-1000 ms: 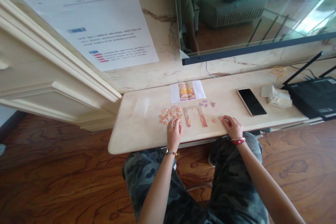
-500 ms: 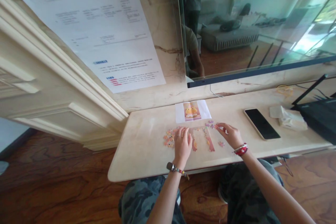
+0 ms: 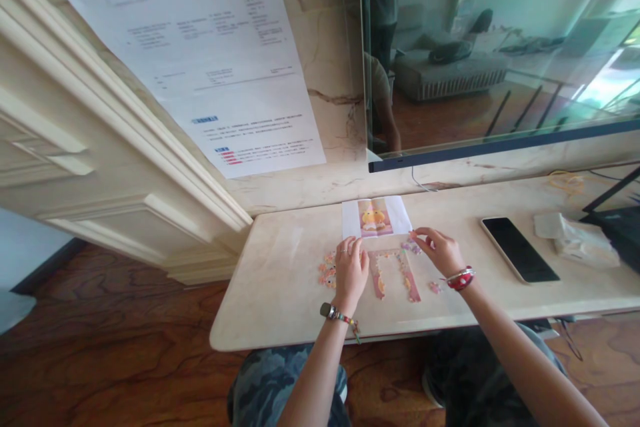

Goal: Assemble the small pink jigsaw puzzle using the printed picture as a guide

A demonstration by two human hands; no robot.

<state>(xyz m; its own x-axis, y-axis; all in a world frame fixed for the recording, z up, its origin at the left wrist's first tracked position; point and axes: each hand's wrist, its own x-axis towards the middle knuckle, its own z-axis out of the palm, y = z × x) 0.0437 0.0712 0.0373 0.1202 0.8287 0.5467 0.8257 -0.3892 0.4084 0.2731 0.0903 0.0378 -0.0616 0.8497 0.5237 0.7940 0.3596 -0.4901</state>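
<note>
My left hand [image 3: 351, 270] rests palm down with its fingers stretched, beside and partly over a cluster of loose orange-pink puzzle pieces [image 3: 327, 271]. My right hand [image 3: 441, 255] pinches a small puzzle piece [image 3: 413, 234] by the lower right corner of a picture sheet [image 3: 351, 217], which shows a yellow figure. Between my hands lies a partly joined jigsaw puzzle [image 3: 414, 288], a pinkish border with a top side and two legs. Purple pieces [image 3: 411, 247] sit under my right fingers. A few pink-purple pieces [image 3: 436, 287] lie near my right wrist.
A black-screened phone [image 3: 520, 249] and a white tissue pack [image 3: 583, 240] lie right on the pale table [image 3: 255, 287]. A black router-like device [image 3: 617, 223] stands beyond them. Above hang a large screen [image 3: 450, 80] and a printed sheet [image 3: 225, 67].
My right hand has moved slightly up from the purple pieces toward the picture sheet, a piece pinched in its fingers. My left hand stays near the loose pieces. The camera view has shifted slightly.
</note>
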